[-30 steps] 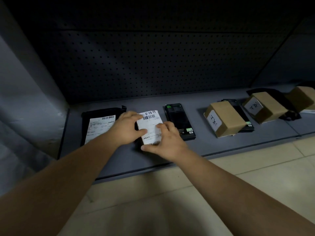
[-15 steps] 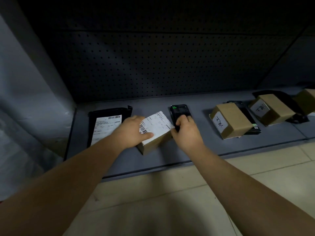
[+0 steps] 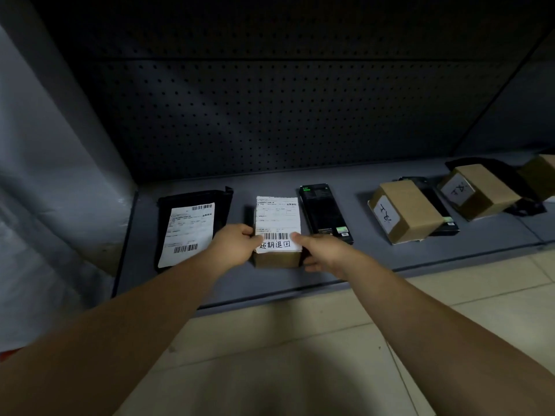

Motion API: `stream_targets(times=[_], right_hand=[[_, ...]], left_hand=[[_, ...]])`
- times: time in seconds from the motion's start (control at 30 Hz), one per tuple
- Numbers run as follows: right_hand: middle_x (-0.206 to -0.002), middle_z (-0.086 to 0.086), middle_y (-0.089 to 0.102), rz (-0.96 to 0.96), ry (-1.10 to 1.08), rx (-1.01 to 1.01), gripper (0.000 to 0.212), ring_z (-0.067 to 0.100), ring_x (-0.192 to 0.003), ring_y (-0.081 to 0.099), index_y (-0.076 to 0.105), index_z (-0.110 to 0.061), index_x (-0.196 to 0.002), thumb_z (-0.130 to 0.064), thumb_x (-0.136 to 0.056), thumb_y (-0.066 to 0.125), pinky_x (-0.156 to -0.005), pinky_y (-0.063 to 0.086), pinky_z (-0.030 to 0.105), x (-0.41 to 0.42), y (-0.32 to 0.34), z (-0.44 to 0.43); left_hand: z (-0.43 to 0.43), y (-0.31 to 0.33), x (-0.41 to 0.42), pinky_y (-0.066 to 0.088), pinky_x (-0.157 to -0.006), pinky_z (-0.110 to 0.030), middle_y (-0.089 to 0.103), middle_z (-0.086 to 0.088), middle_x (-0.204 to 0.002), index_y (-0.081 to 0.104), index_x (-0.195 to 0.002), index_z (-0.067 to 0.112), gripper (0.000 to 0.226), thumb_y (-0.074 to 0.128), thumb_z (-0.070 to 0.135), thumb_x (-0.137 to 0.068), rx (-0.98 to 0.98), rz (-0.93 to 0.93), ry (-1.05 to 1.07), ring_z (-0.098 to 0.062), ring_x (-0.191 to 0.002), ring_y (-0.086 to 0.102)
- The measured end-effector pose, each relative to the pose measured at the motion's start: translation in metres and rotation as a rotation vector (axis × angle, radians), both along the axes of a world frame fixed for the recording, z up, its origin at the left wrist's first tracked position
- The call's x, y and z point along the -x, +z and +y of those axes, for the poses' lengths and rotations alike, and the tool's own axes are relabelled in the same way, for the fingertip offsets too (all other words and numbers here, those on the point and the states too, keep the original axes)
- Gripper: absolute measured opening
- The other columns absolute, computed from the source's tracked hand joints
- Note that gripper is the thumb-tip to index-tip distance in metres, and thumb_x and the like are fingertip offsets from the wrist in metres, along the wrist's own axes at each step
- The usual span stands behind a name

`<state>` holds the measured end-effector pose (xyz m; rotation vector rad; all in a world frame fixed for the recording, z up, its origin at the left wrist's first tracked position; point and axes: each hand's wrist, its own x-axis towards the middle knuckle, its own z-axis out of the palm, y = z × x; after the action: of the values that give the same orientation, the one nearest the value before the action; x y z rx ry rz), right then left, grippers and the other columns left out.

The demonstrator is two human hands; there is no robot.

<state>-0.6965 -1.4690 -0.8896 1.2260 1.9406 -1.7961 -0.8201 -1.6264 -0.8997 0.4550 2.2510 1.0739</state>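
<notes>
A small brown cardboard box (image 3: 277, 217) with a white shipping label on top sits on the low grey shelf (image 3: 345, 265). Its barcode and handwritten characters face me. My left hand (image 3: 235, 244) grips the box's near left corner, thumb on the label. My right hand (image 3: 318, 250) grips the near right corner, thumb on the label and fingers down the side. The box lies square to the shelf edge, between a black mailer bag (image 3: 192, 226) on the left and a slim black product box (image 3: 326, 213) on the right.
Further right on the shelf lie two brown boxes (image 3: 405, 210) (image 3: 477, 190) with handwritten labels, resting on dark packets, and a third box (image 3: 543, 175) at the frame edge. A perforated dark back panel (image 3: 285, 115) rises behind. Beige floor tiles (image 3: 300, 355) lie in front.
The box has been turned from a skewed angle to lie square, with its barcode end now nearest me. Both hands have shifted to its near corners.
</notes>
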Motion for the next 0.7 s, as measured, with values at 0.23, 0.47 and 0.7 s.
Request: stream_targets(times=[0.23, 0.47, 0.7], right_hand=[[-0.131, 0.009, 0.061, 0.307, -0.066, 0.215, 0.03, 0.031, -0.118, 0.059, 0.057, -0.025, -0.117, -0.031, -0.09, 0.069, -0.096, 0.051, 0.037, -0.001, 0.008, 0.011], [-0.125, 0.015, 0.064, 0.476, -0.054, 0.328, 0.058, 0.021, -0.113, 0.058, 0.063, -0.005, -0.127, -0.028, -0.075, 0.075, -0.09, 0.052, 0.027, 0.0, 0.022, 0.011], [-0.121, 0.014, 0.065, 0.519, -0.054, 0.345, 0.041, 0.022, -0.11, 0.056, 0.071, -0.009, -0.114, -0.025, -0.076, 0.076, -0.097, 0.052, 0.031, 0.005, 0.018, 0.006]], left_hand=[[-0.016, 0.015, -0.002, 0.052, -0.095, -0.042, 0.066, 0.0, -0.116, 0.062, -0.124, 0.016, 0.038, 0.07, 0.022, -0.087, -0.246, 0.033, 0.07, -0.016, -0.099, 0.067], [-0.043, 0.052, 0.003, 0.043, -0.079, -0.005, 0.06, 0.015, -0.118, 0.057, -0.127, 0.024, 0.038, 0.066, 0.025, -0.09, -0.294, 0.289, -0.019, 0.0, -0.102, 0.059], [-0.074, 0.052, 0.006, 0.034, -0.1, -0.018, 0.049, 0.014, -0.13, 0.053, -0.134, 0.022, 0.047, 0.064, 0.034, -0.09, -0.164, 0.508, -0.166, -0.003, -0.117, 0.048]])
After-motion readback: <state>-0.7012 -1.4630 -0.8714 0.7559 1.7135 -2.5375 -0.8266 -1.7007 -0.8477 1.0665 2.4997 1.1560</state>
